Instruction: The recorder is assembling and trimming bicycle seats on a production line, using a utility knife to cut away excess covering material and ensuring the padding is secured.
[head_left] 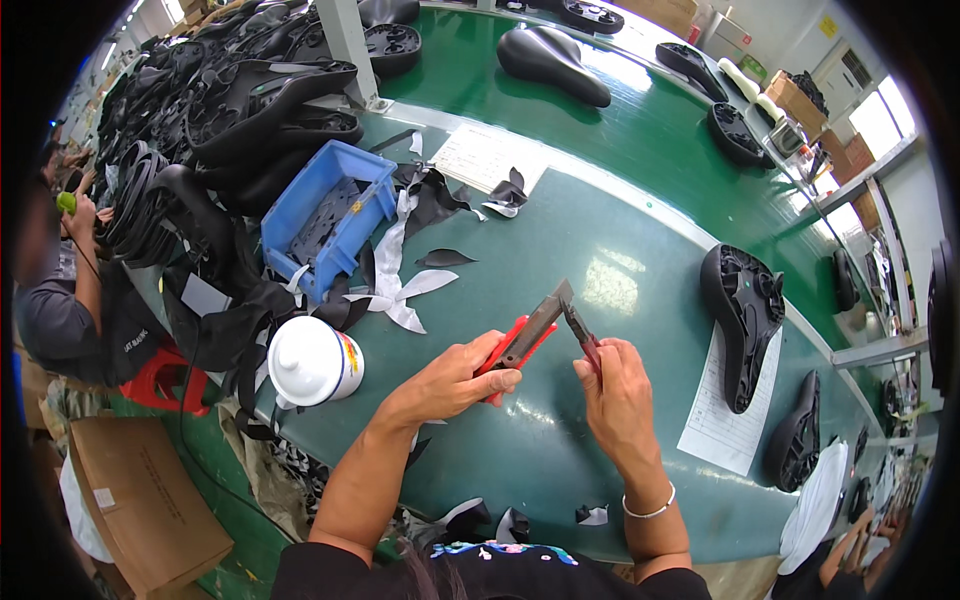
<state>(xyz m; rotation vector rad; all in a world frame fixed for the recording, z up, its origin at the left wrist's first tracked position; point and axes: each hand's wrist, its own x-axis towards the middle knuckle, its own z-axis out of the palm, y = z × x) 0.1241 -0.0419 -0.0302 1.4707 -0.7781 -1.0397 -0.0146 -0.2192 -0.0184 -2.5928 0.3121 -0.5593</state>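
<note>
Above the green tabletop, my left hand (450,382) is closed around a red utility knife (518,348), its grey blade end pointing up and right. My right hand (617,392) grips pliers (577,323) with dark jaws and dark red handles. The jaws meet the tip of the knife blade; whether they clamp it is too small to tell. Left of my left hand stands a white lidded enamel mug (316,362). Black and grey fabric scraps (405,290) lie beyond it, beside a blue plastic bin (330,220) with dark pieces inside.
Black bicycle saddle parts are heaped at the far left (270,110). A saddle base (742,325) lies on a paper sheet (715,420) at right. Beyond the table runs a green conveyor (640,140) carrying a saddle (552,62). Another person (75,300) sits at left near a cardboard box (145,500).
</note>
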